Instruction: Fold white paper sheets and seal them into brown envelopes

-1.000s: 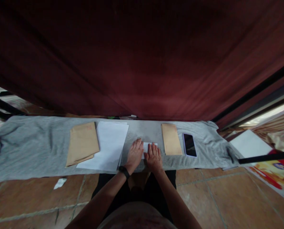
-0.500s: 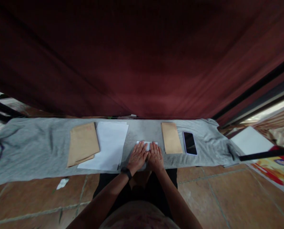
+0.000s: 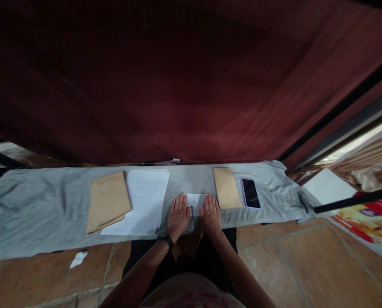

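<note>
here, both hands (image 3: 178,216) lie flat, unclenched, on small white paper (image 3: 196,200), while printed packaging (image 3: 359,224) shows an illegible logo (image 3: 368,212).

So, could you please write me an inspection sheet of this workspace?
Surface: grey cloth, creased toward both ends.
Work items: small white paper between the hands; white sheets to its left, partly overlapped by brown envelopes; narrow brown envelope, perhaps several, to its right.
Clutter: phone with a dark screen, right of the narrow brown envelope; white scrap on the floor.
Hands: left hand and right hand open and flat, at opposite sides of the small white paper; dark wristband on the left wrist.
Cables: nothing seen.
Surroundings: dark red backdrop beyond the cloth; tiled floor below.
</note>
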`<action>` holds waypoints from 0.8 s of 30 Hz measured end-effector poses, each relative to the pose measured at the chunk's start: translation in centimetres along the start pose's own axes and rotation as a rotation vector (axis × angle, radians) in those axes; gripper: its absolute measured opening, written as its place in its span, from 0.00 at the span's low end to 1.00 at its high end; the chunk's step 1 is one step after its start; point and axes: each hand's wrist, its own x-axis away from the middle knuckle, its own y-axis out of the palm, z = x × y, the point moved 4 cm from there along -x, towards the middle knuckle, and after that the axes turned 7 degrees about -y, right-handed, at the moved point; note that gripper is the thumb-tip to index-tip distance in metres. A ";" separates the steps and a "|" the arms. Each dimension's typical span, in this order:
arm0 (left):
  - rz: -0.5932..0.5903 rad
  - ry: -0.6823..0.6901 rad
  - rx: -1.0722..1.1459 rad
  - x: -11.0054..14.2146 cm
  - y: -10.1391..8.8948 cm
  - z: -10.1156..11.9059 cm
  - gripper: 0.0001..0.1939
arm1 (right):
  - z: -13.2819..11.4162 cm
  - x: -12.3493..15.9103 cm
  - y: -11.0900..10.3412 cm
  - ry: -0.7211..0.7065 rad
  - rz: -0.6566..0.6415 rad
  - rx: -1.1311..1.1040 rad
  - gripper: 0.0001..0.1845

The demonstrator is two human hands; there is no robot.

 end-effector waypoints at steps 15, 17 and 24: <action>0.013 0.002 -0.034 -0.1 -0.2 -0.2 0.29 | -1.1 0.3 1.6 -0.098 0.026 -0.057 0.31; 0.017 0.004 -0.025 0.0 -0.3 -0.3 0.29 | -0.6 0.7 1.4 -0.087 0.034 -0.039 0.32; 0.018 -0.016 0.004 0.4 -0.8 -1.1 0.29 | 0.2 1.7 0.9 0.016 0.014 0.004 0.31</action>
